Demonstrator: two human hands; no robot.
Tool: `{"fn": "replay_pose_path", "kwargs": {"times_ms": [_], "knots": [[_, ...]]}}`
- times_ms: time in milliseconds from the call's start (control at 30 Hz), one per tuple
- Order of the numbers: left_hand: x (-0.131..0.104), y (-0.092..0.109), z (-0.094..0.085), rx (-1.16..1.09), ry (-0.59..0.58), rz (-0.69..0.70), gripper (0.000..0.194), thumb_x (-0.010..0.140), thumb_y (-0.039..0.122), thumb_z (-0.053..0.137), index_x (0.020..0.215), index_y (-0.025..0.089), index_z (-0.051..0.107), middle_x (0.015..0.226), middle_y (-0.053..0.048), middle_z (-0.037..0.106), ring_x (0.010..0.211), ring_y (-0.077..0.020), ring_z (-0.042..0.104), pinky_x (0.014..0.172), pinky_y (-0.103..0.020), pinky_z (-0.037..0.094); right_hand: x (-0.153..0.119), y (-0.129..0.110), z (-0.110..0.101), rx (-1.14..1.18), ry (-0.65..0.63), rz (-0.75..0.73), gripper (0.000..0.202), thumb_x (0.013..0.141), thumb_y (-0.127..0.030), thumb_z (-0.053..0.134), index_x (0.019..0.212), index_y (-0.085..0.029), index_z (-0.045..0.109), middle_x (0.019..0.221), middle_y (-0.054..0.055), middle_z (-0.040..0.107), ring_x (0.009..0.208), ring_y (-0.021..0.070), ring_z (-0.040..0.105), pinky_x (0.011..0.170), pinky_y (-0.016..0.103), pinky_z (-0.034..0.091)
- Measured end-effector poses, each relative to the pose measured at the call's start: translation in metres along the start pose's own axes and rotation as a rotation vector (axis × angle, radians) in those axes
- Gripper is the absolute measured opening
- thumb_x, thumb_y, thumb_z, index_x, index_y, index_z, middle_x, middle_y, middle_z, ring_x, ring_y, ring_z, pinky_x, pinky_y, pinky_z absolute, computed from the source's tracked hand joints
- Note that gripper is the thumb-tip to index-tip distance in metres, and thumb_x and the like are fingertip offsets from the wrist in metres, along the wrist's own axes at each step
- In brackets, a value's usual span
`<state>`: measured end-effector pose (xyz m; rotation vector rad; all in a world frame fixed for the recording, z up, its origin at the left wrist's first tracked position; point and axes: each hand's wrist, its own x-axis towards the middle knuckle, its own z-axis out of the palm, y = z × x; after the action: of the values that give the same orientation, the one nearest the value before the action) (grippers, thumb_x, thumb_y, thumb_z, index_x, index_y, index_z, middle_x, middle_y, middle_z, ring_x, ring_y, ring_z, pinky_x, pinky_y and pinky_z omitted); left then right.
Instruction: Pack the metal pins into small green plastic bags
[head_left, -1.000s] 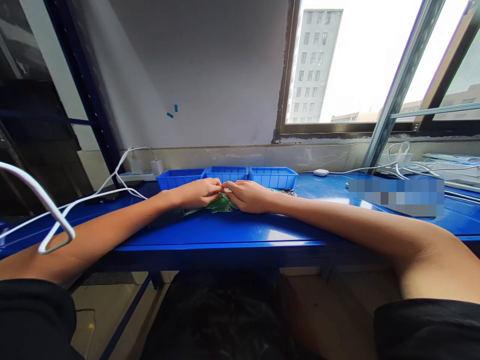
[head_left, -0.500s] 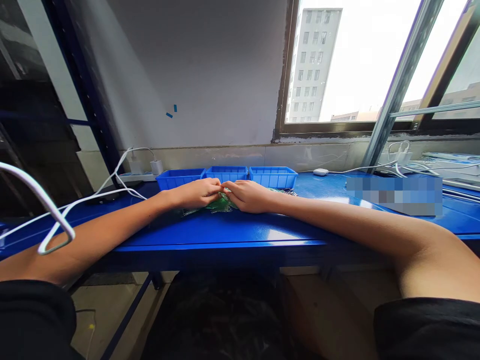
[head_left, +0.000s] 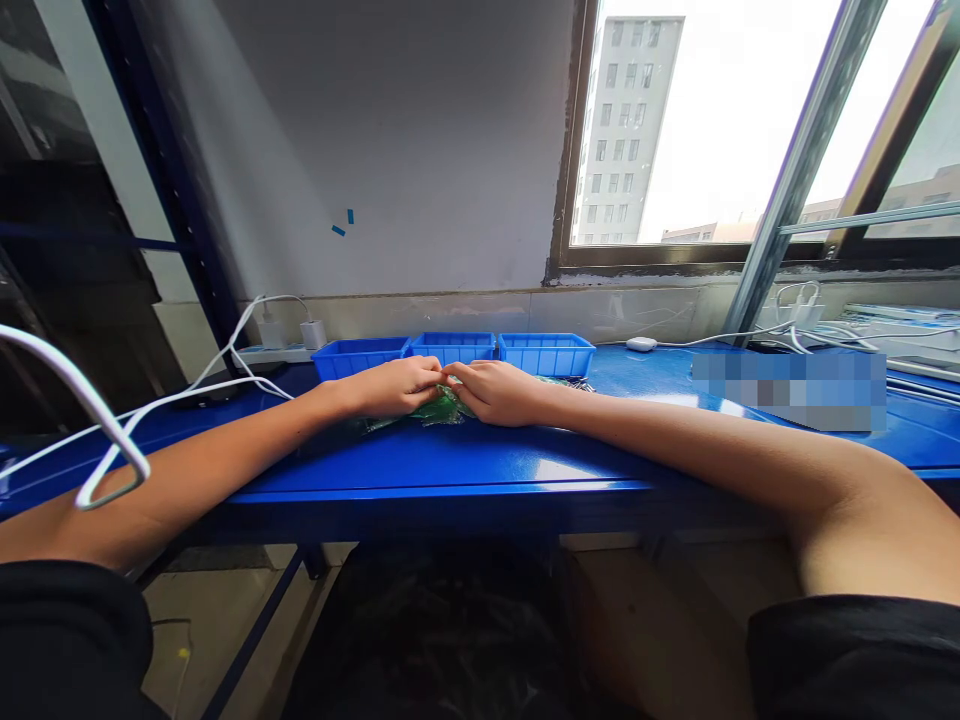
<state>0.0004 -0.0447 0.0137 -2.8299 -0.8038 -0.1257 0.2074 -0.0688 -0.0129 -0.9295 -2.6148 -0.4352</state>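
Note:
My left hand and my right hand meet at the fingertips over the blue table. Both are closed, with the fingers bent inward. Whatever sits between the fingertips is too small and too hidden to make out. Right below and behind the hands lies a heap of green, clear, shiny plastic pieces, partly covered by the fingers. Small dark and metallic bits show just beyond my right wrist.
Behind the hands stand three blue bins: left, middle and right. White cables cross the left side. A small white device and a blurred-out object lie on the right. A metal post rises by the window.

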Motion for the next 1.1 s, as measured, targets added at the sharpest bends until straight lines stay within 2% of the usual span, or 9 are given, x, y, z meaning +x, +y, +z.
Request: {"fn": "replay_pose_path", "kwargs": {"times_ms": [1100], "knots": [[-0.0002, 0.0011, -0.0007, 0.028, -0.004, -0.002, 0.037, 0.094, 0.031, 0.030, 0.097, 0.013, 0.062, 0.093, -0.009, 0.055, 0.088, -0.0200, 0.052, 0.084, -0.030, 0.041, -0.0004, -0.0006, -0.0007, 0.001, -0.005, 0.006, 0.032, 0.100, -0.030, 0.028, 0.119, -0.012, 0.048, 0.098, 0.013, 0.068, 0.093, 0.0227, 0.063, 0.073, 0.030, 0.040]]}}
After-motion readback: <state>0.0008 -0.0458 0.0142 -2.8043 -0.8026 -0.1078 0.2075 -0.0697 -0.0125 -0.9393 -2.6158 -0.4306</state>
